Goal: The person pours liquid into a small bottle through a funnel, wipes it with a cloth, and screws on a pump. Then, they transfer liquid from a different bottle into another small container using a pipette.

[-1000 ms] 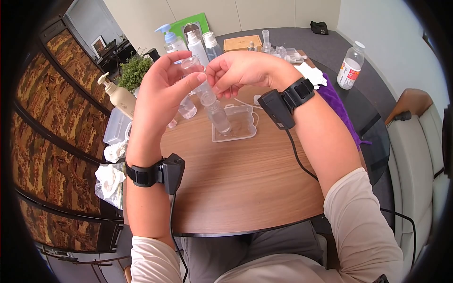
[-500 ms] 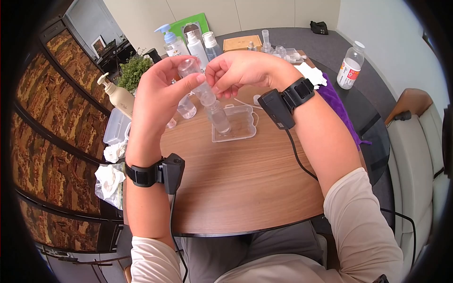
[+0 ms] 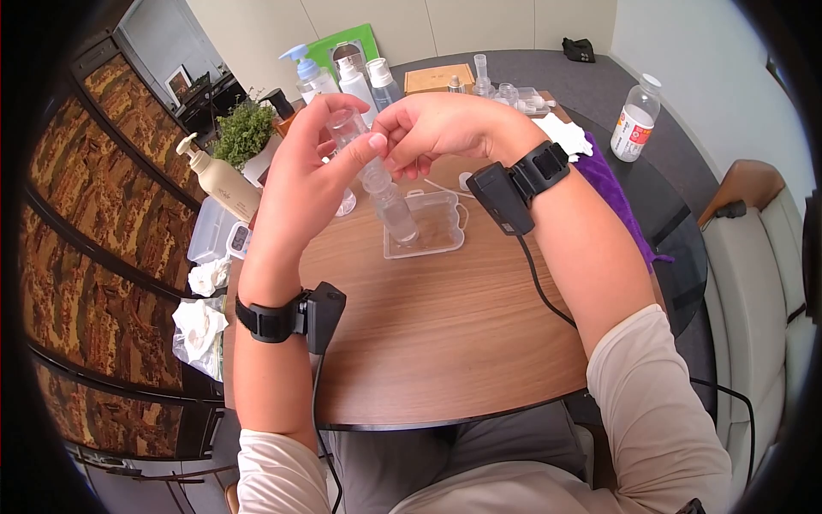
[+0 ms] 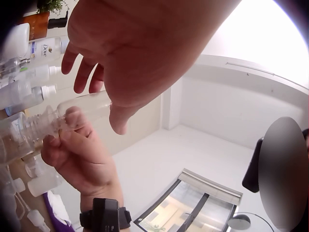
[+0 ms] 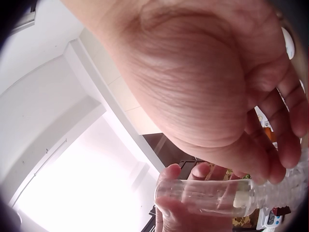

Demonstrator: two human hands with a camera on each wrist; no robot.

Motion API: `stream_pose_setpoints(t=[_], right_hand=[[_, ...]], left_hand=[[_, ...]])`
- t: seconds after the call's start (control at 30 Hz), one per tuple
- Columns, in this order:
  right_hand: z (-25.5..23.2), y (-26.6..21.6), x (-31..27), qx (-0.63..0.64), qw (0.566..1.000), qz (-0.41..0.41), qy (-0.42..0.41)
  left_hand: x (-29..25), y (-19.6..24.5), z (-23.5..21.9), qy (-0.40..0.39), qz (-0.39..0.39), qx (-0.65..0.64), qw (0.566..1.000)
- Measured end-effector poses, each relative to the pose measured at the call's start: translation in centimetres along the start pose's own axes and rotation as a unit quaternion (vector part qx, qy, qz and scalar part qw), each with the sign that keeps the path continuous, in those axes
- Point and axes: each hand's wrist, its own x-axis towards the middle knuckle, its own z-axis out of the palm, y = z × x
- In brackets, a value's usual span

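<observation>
A clear bottle [image 3: 343,128] is upside down and tilted, its neck meeting the neck of a lower clear bottle [image 3: 398,218] that has liquid in it. The lower one stands in a clear shallow tray [image 3: 425,250]. My left hand [image 3: 300,171] holds the upper bottle between thumb and fingers, the thumb lying across its side. With thumb and fingertips my right hand [image 3: 445,128] pinches near the neck, as the left wrist view shows from below. The right wrist view shows the see-through upper bottle [image 5: 203,195] with left fingers behind it.
Pump bottles [image 3: 353,86], a plant [image 3: 244,133] and a tan pump bottle [image 3: 218,180] line the back left. Small clear containers [image 3: 509,94] are at the back right, near a purple cloth [image 3: 612,193] and a labelled bottle [image 3: 638,120]. Crumpled tissues [image 3: 201,325] lie at left.
My left hand and wrist have shifted slightly right, and the left thumb has slid further across the upper bottle. My right hand and the lower bottle stay nearly still.
</observation>
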Motion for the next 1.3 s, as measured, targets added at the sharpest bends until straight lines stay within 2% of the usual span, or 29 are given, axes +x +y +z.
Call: stream_pose_setpoints(t=[0.07, 0.17, 0.27, 0.33, 0.53, 0.83, 0.97, 1.07, 1.13, 1.23, 1.3], right_hand=[[0.1, -0.1, 0.0, -0.005, 1.0, 0.002, 0.003], [0.0, 0.1, 0.2, -0.005, 1.0, 0.001, 0.0], [-0.1, 0.2, 0.2, -0.001, 1.0, -0.002, -0.005], [-0.1, 0.2, 0.2, -0.003, 1.0, -0.002, -0.004], [-0.2, 0.1, 0.2, -0.009, 1.0, -0.001, -0.013], [-0.3, 0.5, 0.4, 0.015, 1.0, -0.005, -0.012], [-0.3, 0.3, 0.4, -0.002, 1.0, -0.002, -0.01], [-0.3, 0.2, 0.3, 0.0, 1.0, -0.001, -0.011], [-0.3, 0.2, 0.3, 0.001, 1.0, 0.002, -0.015], [-0.3, 0.2, 0.3, 0.008, 1.0, -0.002, -0.008], [-0.4, 0.3, 0.4, 0.006, 1.0, -0.004, -0.013]], left_hand=[[0.0, 0.1, 0.0, 0.001, 0.029, 0.027, 0.999], [-0.2, 0.5, -0.3, 0.015, 0.014, 0.003, 1.0], [0.1, 0.5, -0.9, -0.022, -0.008, 0.038, 0.999], [-0.3, 1.3, -0.6, -0.028, -0.034, -0.1, 0.994], [-0.3, 1.6, -0.6, -0.018, -0.037, -0.11, 0.993], [0.0, 1.0, -1.5, -0.041, -0.046, -0.069, 0.996], [-0.3, 1.7, -1.3, -0.035, -0.058, -0.09, 0.994], [-0.1, 1.3, -1.5, -0.047, -0.058, -0.026, 0.997], [-0.4, 1.5, -1.0, -0.011, -0.043, -0.083, 0.996], [-0.1, 1.1, -1.6, -0.035, -0.03, -0.033, 0.998], [-0.3, 1.4, -1.2, -0.02, -0.027, -0.047, 0.998]])
